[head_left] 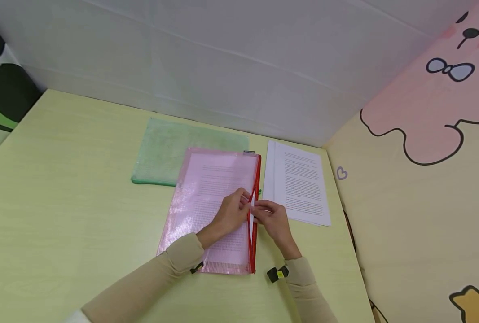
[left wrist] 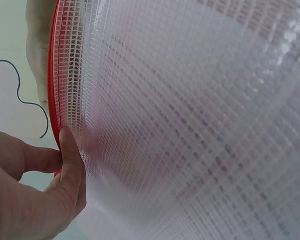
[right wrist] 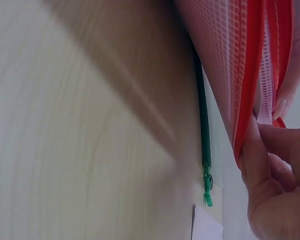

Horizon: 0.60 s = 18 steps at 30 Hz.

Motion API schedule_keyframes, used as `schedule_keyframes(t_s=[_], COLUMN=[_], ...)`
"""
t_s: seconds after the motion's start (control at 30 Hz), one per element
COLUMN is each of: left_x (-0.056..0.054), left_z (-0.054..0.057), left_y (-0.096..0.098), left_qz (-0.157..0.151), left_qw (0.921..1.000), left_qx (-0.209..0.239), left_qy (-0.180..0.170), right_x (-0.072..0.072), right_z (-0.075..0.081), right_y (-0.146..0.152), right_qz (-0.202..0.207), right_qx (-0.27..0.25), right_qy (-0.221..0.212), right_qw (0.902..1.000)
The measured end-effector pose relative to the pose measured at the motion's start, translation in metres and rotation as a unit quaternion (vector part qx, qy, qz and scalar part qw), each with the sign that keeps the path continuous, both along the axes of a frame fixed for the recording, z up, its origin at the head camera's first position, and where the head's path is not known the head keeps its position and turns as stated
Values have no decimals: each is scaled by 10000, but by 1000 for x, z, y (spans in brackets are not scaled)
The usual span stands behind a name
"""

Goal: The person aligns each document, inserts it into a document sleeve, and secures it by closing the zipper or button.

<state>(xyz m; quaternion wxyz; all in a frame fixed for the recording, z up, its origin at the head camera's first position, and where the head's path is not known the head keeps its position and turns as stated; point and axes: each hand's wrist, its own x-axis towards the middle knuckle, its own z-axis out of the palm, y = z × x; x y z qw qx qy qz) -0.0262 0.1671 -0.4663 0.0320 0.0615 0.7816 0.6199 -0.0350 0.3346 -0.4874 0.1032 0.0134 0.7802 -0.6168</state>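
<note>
Beige sleeves [head_left: 142, 279] in front; left hand [head_left: 230, 211] and right hand [head_left: 275, 223] pinch opposite red edges [head_left: 253, 258] of pink mesh pouch [head_left: 207, 193], fingers narrow, opening gaping between them; pouch on worktop [head_left: 77, 202], overlapping green pouch [head_left: 162, 152], left of printed sheets [head_left: 304, 184]

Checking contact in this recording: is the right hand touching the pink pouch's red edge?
Touching. The right wrist view shows the right hand pinching the red edge of the pink pouch.
</note>
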Motion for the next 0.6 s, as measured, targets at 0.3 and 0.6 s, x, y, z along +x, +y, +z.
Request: schedule_keyframes(t_s=[0.3,0.6], left_x=[0,0], left_z=[0,-1], left_y=[2,3], left_qz=[-11,-21], left_qw=[9998,9994], left_qx=[-173,-292], left_qy=[82,175], right_x=[-2,-3], right_z=[-6,-10], right_y=[-5,-7], right_qz=[126,163], right_qx=[257,593], right_qy=[115,214], right_qw=[9995,9979])
